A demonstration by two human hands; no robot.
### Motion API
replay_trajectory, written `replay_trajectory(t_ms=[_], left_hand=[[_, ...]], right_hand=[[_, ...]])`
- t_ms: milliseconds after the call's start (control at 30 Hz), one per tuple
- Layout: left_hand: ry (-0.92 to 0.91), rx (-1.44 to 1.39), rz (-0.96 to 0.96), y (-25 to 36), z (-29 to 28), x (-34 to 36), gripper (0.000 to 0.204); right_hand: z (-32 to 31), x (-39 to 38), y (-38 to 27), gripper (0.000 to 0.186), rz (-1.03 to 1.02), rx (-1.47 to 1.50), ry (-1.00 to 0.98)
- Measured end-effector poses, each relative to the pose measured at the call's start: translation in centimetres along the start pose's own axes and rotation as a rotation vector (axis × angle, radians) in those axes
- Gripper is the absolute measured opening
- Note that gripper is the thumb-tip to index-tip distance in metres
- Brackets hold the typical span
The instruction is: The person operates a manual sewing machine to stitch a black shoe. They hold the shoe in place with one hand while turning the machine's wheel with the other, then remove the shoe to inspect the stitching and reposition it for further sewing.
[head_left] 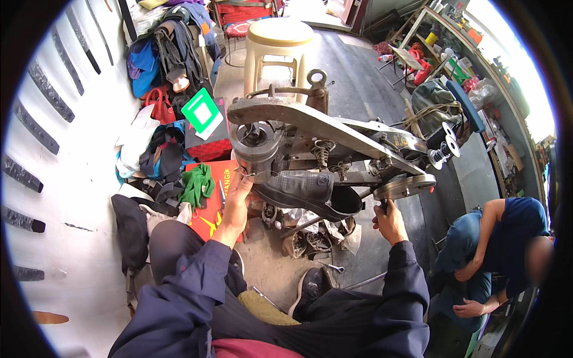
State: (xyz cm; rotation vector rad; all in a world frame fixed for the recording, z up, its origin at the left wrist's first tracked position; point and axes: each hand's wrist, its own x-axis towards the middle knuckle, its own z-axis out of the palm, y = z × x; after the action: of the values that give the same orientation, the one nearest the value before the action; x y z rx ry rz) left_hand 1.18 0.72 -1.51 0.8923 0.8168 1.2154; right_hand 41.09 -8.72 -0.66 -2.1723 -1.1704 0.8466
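Machine (283, 111) stands above the middle of the floor (371, 258), short of the stool (279, 31) toward the far edge, its beam (352, 138) slanting from the far left to the near right. Beneath that beam sits the black shoe (301, 190), long axis running crosswise, dipping slightly rightward, opening to the right and narrower end to the left. Past the opening is the wheel (406, 187); at the other end is the drum (256, 156). The left grip (236, 201) is nearer the shoe, just left of its narrow end, fingers partly curled against the drum's lower side; whether they pinch the shoe too, I cannot tell. The right grip (391, 223), apart from the shoe, is closed round the handle (384, 205) below the wheel.
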Motion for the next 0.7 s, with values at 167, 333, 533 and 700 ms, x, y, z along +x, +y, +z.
replay_trajectory(t_ms=[167,333,533,700], left_hand=[[-0.004,-0.237,0.085,-1.3,0.7,0.4,0.05],[-0.002,-0.317,0.145,-1.0,1.8,0.2,0.044],[0.095,0.129,0.552,2.2,2.0,-0.4,0.027],[0.126,0.289,0.567,3.4,1.3,-0.9,0.019]], right_hand=[[0.0,0.2,0.3,0.038,0.021,0.059,-0.016],[-0.1,0.5,0.6,0.024,0.021,0.088,-0.046],[-0.2,0.9,1.1,0.032,0.069,0.123,-0.07],[-0.2,1.5,1.4,0.051,0.051,0.165,-0.075]])
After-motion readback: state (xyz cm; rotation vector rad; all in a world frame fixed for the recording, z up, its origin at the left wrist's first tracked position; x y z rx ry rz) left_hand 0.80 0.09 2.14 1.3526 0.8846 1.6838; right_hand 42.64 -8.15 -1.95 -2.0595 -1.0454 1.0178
